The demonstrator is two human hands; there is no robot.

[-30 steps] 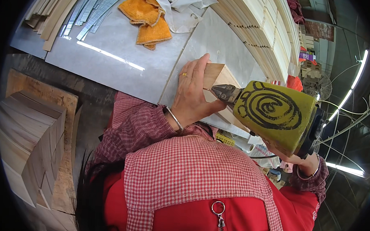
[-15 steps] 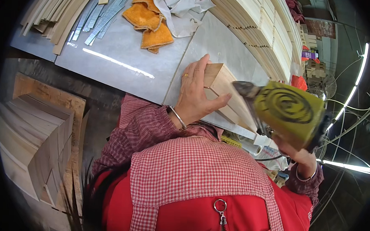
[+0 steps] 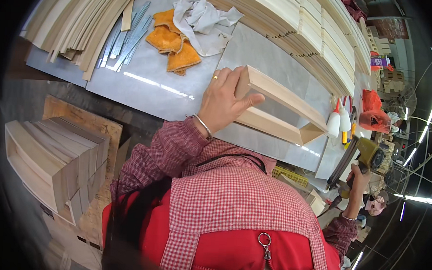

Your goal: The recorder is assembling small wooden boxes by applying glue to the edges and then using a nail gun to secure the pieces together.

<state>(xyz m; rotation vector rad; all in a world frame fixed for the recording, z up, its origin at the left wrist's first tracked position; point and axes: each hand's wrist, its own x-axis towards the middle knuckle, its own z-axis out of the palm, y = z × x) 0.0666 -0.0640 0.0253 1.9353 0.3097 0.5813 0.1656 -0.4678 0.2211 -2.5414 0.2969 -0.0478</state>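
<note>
A long, narrow rectangular wooden frame (image 3: 273,126) of pale boards rests on the grey tabletop in front of me. Round its left end my left hand (image 3: 223,99) is closed, fingers behind the short board and thumb over the near corner. Off to the right, apart from the frame, my right hand (image 3: 358,182) grips the handle of a yellow-green nail gun (image 3: 368,153). Its long dark magazine slants down toward my body. Past the frame's right end stand white glue bottles (image 3: 334,124), one with a red tip.
Long wooden strips (image 3: 81,30) and metal strips (image 3: 130,43) lie at the far left, beside orange cloths (image 3: 172,44) and a white rag (image 3: 197,18). Stacked boards (image 3: 307,37) line the back. Finished-looking frames (image 3: 56,152) are piled low on my left. A red plastic bag (image 3: 374,113) sits at right.
My right hand has drawn the nail gun away from the frame, right and down. The frame now shows whole, with my left hand still on its left end.
</note>
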